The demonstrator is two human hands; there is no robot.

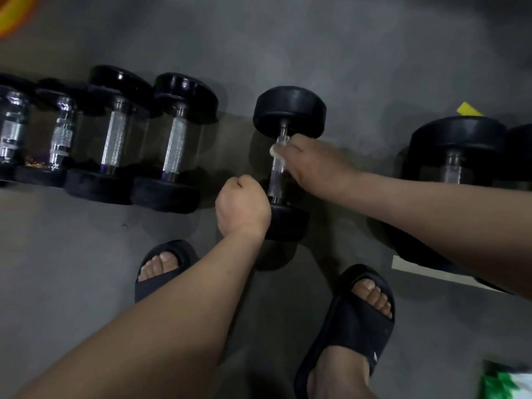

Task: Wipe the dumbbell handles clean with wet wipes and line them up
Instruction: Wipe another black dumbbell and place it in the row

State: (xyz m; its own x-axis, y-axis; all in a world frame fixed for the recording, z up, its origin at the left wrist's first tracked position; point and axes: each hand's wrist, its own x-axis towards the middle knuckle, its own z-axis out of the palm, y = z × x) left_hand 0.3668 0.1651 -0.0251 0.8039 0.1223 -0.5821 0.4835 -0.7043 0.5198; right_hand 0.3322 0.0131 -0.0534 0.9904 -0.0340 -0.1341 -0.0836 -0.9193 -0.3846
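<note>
Gripping wet wipe (pixel 273 151) round dumbbell handle (pixel 275 180), right hand (pixel 312 164).

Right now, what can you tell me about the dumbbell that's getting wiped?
The dumbbell lies on the grey floor, apart from the row on the left. It has two round black heads, rubbery-looking, joined by a shiny, rough metal handle. One head points away, the other lies near the feet. The right hand grips a white wipe round the far part of the handle. The left hand, curled in a fist, is at the near head.
</note>
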